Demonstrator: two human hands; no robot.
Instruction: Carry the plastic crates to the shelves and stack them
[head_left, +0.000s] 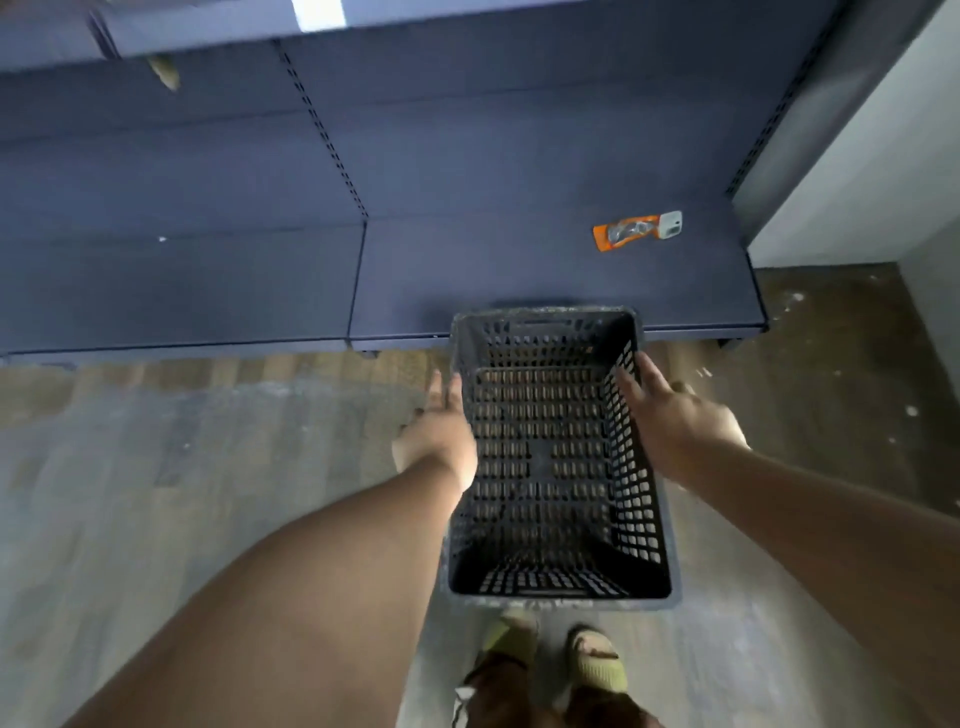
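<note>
A black perforated plastic crate (550, 467) hangs in front of me over the floor, its open top facing up and its far end near the front edge of the lowest shelf (519, 270). My left hand (439, 434) presses flat against the crate's left wall, fingers stretched forward. My right hand (670, 410) grips the right wall, fingers over the rim. The crate is empty inside. The dark blue shelf unit spans the upper half of the view.
An orange and white packet (636, 231) lies on the right part of the lowest shelf. A white wall (857, 171) and a pillar bound the shelf on the right. The worn floor (182, 467) stretches to the left. My feet in green sandals (592, 660) stand below the crate.
</note>
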